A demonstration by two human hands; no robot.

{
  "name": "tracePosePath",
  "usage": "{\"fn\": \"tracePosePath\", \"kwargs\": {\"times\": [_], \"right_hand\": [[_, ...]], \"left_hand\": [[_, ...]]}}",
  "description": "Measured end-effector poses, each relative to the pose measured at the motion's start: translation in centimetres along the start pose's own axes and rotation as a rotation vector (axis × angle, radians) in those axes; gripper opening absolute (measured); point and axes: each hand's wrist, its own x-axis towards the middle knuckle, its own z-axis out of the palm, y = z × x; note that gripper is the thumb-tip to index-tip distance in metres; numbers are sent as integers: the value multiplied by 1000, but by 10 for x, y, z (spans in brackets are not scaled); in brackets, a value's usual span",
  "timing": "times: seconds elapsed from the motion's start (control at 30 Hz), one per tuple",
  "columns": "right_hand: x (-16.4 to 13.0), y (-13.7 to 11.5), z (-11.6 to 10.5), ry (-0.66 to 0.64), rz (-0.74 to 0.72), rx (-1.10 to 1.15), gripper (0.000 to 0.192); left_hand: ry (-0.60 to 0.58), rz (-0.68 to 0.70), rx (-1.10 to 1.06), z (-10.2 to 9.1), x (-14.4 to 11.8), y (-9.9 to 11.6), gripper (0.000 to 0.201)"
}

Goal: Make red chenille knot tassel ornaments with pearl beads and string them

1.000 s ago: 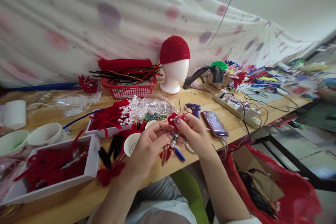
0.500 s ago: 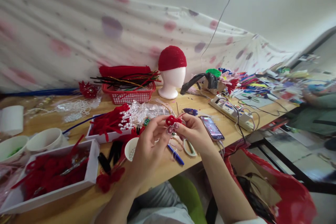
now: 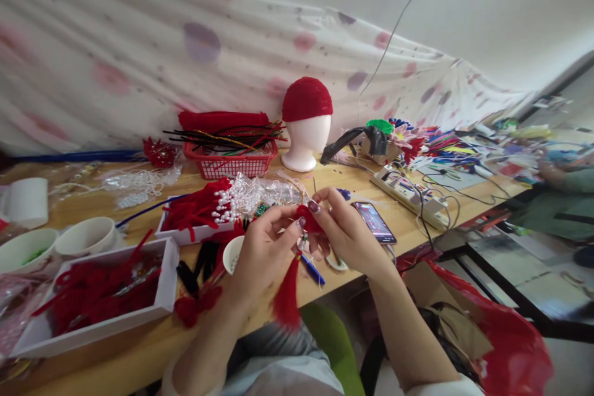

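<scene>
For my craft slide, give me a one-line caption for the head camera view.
Both hands, left hand and right hand, pinch a red tassel ornament above a cluttered wooden table.

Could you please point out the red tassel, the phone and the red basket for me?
Red tassel [image 3: 286, 297], head view, on its hanging fringe below the hands.
Phone [image 3: 375, 223], head view, middle of its screen.
Red basket [image 3: 232, 166], head view, on its front wall.

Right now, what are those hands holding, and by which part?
Both the left hand and right hand pinch a red tasselled ornament at its top; the tassel hangs free.
</scene>
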Motion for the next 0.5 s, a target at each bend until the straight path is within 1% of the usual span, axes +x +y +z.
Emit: {"fn": "tracePosePath", "kwargs": {"times": [0.03,0.1,0.27,0.37,0.43,0.5], "right_hand": [[0,0,-2,-33,4,-3,22],[-1,1,-4,-56,3,-2,20],[0,6,-4,-21,-53,1,18],[-1,7,-3,-9,-109,-24,17],[-3,6,-3,15,-150,-56,16],[-6,5,-2,57,-206,-141,12]], "left_hand": [[-24,-16,-6,-1,0,1,13],[-64,-45,-17,-4,0,4,11],[-105,-119,-1,-3,1,4,16],[-122,-78,-22,0,1,1,19],[-81,-22,-51,2,1,-2,17],[-33,46,-73,3,-1,-4,13]]}}
